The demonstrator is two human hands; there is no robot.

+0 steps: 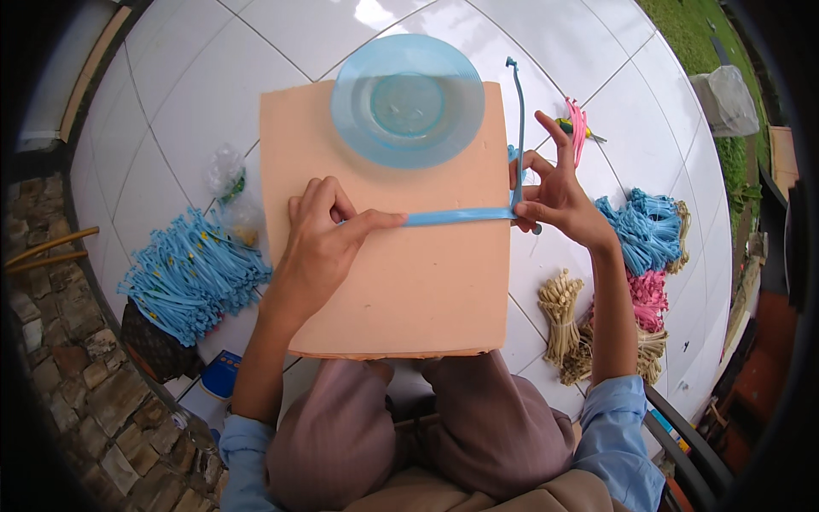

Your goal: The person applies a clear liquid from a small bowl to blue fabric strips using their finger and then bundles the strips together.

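Across the peach board [392, 294], a blue strip [461, 217] runs between two hands

At the left, a pile of blue strips [196, 269] lies on white floor tiles [205, 51], reaching close to the board's left edge and leaving little gap there. Just inside that edge, the left hand [317, 235] has curled fingers and a thumb laid along the strip; whether it pinches or only presses cannot be told. Mid-board, bare surface stretches from strip to near edge; beyond the strip, a narrower margin separates it from a translucent blue bowl [408, 149] overlapping the far edge. At the right edge, the right hand [546, 192] grips the strip, index finger raised, beside an upright blue band [519, 111]. Farther right, tile separates it from blue bundles [644, 230].
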